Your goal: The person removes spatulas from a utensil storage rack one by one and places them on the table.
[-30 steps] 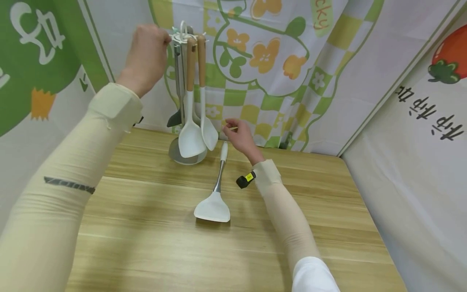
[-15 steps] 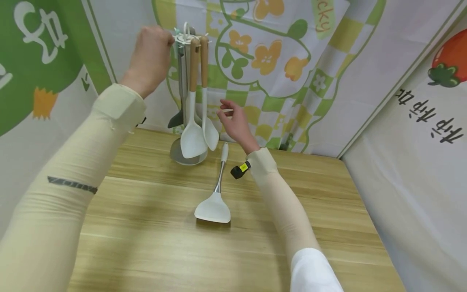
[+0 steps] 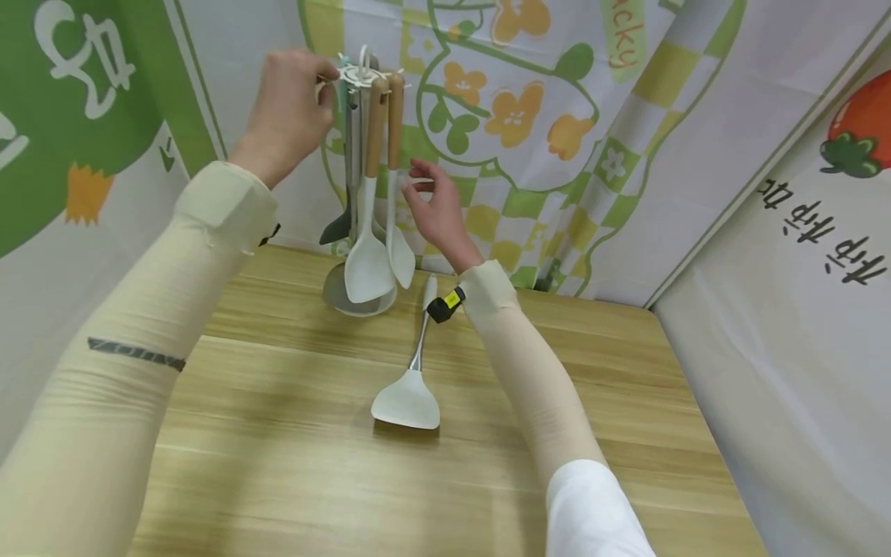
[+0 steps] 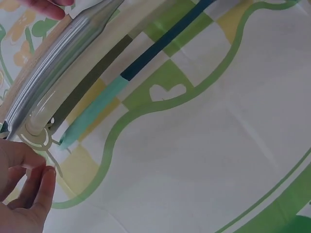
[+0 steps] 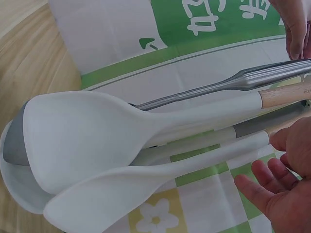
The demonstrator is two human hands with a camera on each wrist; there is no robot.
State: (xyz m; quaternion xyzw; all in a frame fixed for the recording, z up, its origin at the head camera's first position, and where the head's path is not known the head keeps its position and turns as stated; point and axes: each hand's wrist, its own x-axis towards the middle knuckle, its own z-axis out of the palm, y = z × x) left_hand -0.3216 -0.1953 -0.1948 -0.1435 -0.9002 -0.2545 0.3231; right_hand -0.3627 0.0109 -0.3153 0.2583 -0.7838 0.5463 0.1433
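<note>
My left hand (image 3: 288,112) pinches the edge of a white hook rack (image 3: 360,75) from which several kitchen utensils hang. Its thumb and forefinger meet at a curved hook in the left wrist view. My right hand (image 3: 438,213), fingers loosely bent, is beside the white spoon (image 3: 400,259); in the right wrist view its thumb is right at the spoon's wooden handle. A white spatula (image 5: 87,131) with a wooden handle hangs in front of a large ladle (image 3: 355,302). Behind them are metal-handled and dark utensils, partly hidden. On the table lies a white turner (image 3: 406,398) with a metal shank.
The wooden table (image 3: 292,456) ends at a back wall hung with a green and yellow checked curtain (image 3: 515,155). White printed panels stand at both sides. A black wrist camera (image 3: 443,304) on the right wrist overlaps the turner's handle in the head view.
My right hand has risen from above the turner's handle and moved left to the hanging spoon. My left hand stays at the rack, its thumb now showing apart from the fist.
</note>
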